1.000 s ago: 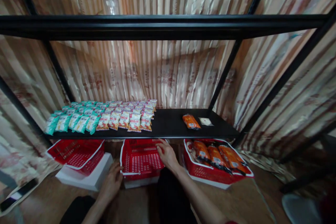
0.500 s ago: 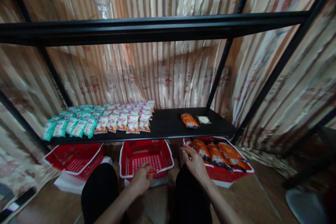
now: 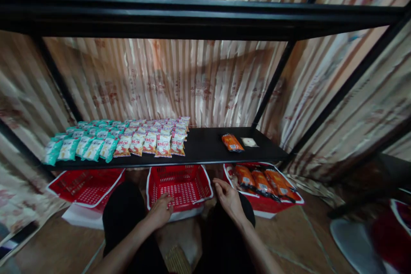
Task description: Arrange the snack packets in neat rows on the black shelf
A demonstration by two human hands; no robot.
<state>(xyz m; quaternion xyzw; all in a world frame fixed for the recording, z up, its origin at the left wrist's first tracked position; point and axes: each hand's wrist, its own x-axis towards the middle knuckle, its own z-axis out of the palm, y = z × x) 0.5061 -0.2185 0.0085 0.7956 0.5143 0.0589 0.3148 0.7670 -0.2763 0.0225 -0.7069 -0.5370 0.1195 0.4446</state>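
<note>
My left hand (image 3: 161, 210) rests at the front rim of the middle red basket (image 3: 180, 192), which holds nothing; whether its fingers grip the rim cannot be made out. Between that basket and the right red basket (image 3: 272, 209), my right hand (image 3: 227, 197) hovers with its fingers bent and close together. Orange packs (image 3: 263, 183) lie in the right basket. One orange pack (image 3: 231, 142) and a small white square item (image 3: 249, 142) lie on the black shelf (image 3: 205, 150). Teal bags (image 3: 85, 147) and white-and-red bags (image 3: 149, 142) stand in rows on its left part.
Another red basket (image 3: 93, 190) sits low on the left, on a white box (image 3: 80, 217). Black posts (image 3: 276, 81) and an upper shelf beam (image 3: 192, 17) frame the space before a striped curtain (image 3: 199, 81). A grey stool (image 3: 356, 239) stands at the lower right.
The view has shifted, bringing in more of the right side. My left hand has moved left along the middle basket's front rim. My right hand has moved slightly left, away from the right basket.
</note>
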